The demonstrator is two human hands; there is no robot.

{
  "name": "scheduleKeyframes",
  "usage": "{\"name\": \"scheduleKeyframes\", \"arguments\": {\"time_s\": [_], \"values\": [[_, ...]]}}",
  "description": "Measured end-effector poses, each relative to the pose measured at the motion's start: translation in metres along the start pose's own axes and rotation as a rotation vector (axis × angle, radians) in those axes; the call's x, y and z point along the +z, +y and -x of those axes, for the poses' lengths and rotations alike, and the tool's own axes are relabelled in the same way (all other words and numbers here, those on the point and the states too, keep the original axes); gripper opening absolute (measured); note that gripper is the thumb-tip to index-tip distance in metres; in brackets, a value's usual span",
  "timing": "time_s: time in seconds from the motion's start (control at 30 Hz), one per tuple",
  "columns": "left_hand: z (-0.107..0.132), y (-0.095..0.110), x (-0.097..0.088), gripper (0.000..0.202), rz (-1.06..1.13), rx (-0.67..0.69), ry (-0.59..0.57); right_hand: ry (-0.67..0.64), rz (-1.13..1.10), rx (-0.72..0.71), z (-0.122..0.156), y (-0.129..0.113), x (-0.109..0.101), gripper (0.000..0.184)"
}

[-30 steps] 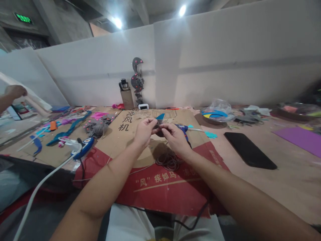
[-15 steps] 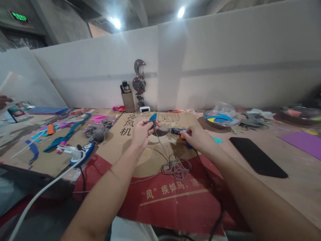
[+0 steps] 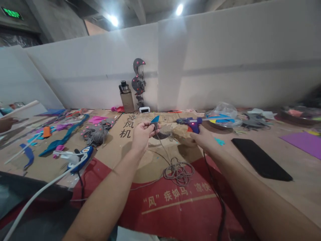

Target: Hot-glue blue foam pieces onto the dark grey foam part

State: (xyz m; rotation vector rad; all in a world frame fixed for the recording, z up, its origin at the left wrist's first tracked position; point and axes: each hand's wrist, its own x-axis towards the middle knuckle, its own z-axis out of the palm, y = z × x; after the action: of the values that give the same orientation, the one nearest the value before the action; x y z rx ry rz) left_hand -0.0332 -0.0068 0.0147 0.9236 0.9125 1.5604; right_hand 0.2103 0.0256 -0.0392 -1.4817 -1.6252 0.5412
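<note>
My left hand pinches a small pointed blue piece with a grey cord hanging from it. The cord runs down to a loose coil on the red part of the cardboard. In my right hand is a blue hot glue gun, raised over the cardboard. Its nozzle points left toward the blue piece, apart from it, and a long pale glue stick sticks out behind. A dark curved piece lies just below my left fingers, partly hidden.
A printed cardboard sheet covers the table. To the left lie grey yarn, a power strip and felt scraps. A bottle stands behind; a black phone-like slab lies right. Another person's hand holds a pale sheet.
The glue gun is now lifted in my right hand, its body turned into view. My left hand stays nearly in place. The other person's hand and pale sheet have come lower.
</note>
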Motion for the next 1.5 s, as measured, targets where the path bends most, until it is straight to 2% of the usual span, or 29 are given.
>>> {"name": "scheduleKeyframes", "arguments": {"time_s": [0.1, 0.17, 0.27, 0.37, 0.43, 0.6, 0.8, 1.2, 1.5], "values": [[0.001, 0.003, 0.0, 0.011, -0.039, -0.025, 0.044, 0.086, -0.371, -0.045, 0.007, -0.022, 0.001, 0.036], [0.001, 0.004, -0.001, 0.013, -0.061, -0.039, 0.075, 0.058, -0.494, -0.103, 0.018, -0.044, 0.001, 0.032], [0.0, 0.003, -0.003, 0.014, -0.07, -0.027, 0.074, -0.081, -0.585, -0.146, 0.034, -0.068, 0.005, 0.029], [-0.001, 0.0, -0.004, 0.016, -0.078, -0.01, 0.041, -0.157, -0.528, -0.202, 0.044, -0.072, 0.013, 0.033], [-0.001, -0.001, -0.004, 0.016, -0.087, -0.01, 0.037, -0.138, -0.452, -0.256, 0.048, -0.069, 0.018, 0.035], [-0.001, -0.005, -0.003, 0.015, -0.092, -0.013, 0.036, -0.092, -0.239, -0.34, 0.051, -0.07, 0.02, 0.027], [0.0, -0.006, -0.002, 0.013, -0.092, -0.013, 0.041, -0.055, -0.155, -0.406, 0.052, -0.071, 0.02, 0.029], [-0.001, -0.007, 0.0, 0.005, -0.176, 0.018, 0.08, -0.077, -0.093, -0.406, 0.054, -0.073, 0.021, 0.029], [-0.002, -0.007, -0.003, 0.015, -0.193, 0.055, 0.084, -0.064, -0.068, -0.415, 0.054, -0.072, 0.021, 0.03]]}}
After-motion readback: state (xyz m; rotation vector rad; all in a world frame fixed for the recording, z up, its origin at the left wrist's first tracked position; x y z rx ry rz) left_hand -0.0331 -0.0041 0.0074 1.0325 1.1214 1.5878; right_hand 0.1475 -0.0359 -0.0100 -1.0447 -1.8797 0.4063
